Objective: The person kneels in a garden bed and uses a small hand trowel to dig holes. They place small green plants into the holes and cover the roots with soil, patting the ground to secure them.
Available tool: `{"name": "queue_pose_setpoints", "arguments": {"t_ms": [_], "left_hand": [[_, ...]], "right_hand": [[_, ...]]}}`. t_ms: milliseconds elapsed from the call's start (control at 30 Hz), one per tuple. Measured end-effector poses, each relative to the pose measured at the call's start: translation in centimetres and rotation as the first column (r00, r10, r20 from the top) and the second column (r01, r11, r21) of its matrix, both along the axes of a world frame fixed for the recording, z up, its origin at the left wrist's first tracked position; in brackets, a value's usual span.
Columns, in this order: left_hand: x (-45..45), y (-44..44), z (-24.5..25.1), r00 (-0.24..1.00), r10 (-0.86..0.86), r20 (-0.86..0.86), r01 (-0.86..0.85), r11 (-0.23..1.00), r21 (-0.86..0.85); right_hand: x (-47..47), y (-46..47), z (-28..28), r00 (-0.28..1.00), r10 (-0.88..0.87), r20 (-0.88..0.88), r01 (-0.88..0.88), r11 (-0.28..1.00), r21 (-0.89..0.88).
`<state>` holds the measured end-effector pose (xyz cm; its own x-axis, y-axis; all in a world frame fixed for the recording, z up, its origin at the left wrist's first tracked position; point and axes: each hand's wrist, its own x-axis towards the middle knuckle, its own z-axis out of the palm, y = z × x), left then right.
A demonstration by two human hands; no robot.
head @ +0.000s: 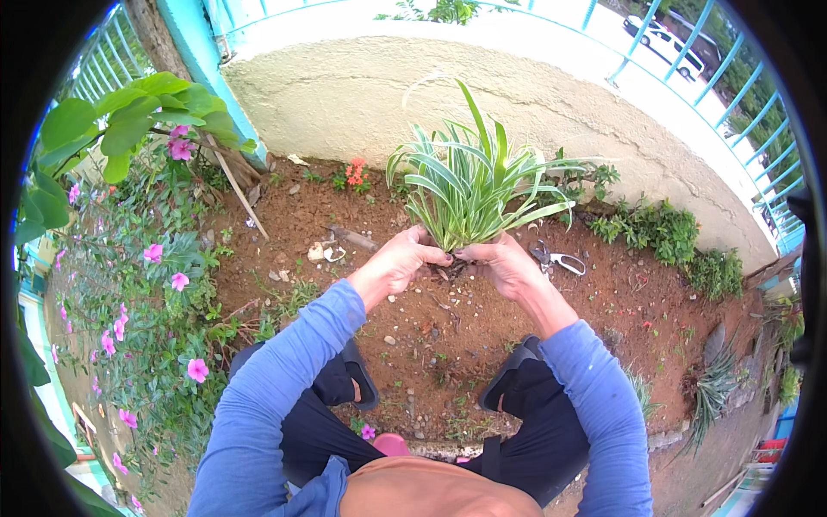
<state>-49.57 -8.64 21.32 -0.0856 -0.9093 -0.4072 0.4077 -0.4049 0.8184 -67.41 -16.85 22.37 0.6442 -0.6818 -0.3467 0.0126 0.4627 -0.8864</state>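
Observation:
A clump of variegated spider plant [462,184], its long leaves edged in white, is held upright over the soil in front of me. My left hand [413,258] grips the clump's base from the left, thumb to the front. From the right, my right hand [501,262] pinches the same base, its thumb close to the other thumb. Dark roots [455,270] hang just below the thumbs, partly hidden by my fingers. Pruning shears [561,260] with a white handle lie on the soil right of my right hand.
Reddish-brown soil [446,329] spreads between my feet and a cream wall [362,97] topped by turquoise railings [743,97]. A wooden-looking handle [354,239] lies beyond my left hand. Pink-flowered periwinkle [153,253] crowds the left; low shrubs [672,232] line the wall's foot at right.

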Motion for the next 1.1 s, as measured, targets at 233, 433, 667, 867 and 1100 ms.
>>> {"name": "queue_pose_setpoints", "arguments": {"t_ms": [233, 433, 667, 867, 1100], "left_hand": [[-0.4, -0.4, -2.0, 0.674, 0.307, 0.672, -0.169, 0.949, -0.265], [-0.6, -0.1, -0.8, 0.531, 0.298, 0.793, -0.075, 0.949, -0.306], [-1.5, -0.3, -0.7, 0.532, 0.268, 0.803, -0.127, 0.963, -0.237], [-1.5, -0.4, -1.6, 0.717, 0.297, 0.631, -0.166, 0.952, -0.258], [-1.4, -0.5, -2.0, 0.954, 0.23, 0.19, -0.195, 0.963, -0.184]], "right_hand": [[0.9, 1.2, -0.7, 0.983, -0.183, 0.006, 0.182, 0.973, -0.143], [1.7, 1.8, -0.4, 0.971, -0.217, 0.104, 0.235, 0.949, -0.212], [2.0, 2.3, -0.9, 0.944, -0.283, 0.17, 0.317, 0.92, -0.229], [1.7, 2.0, -1.1, 0.95, -0.298, 0.093, 0.311, 0.934, -0.175], [1.2, 1.7, -1.1, 0.963, -0.258, 0.08, 0.269, 0.941, -0.207]]}}
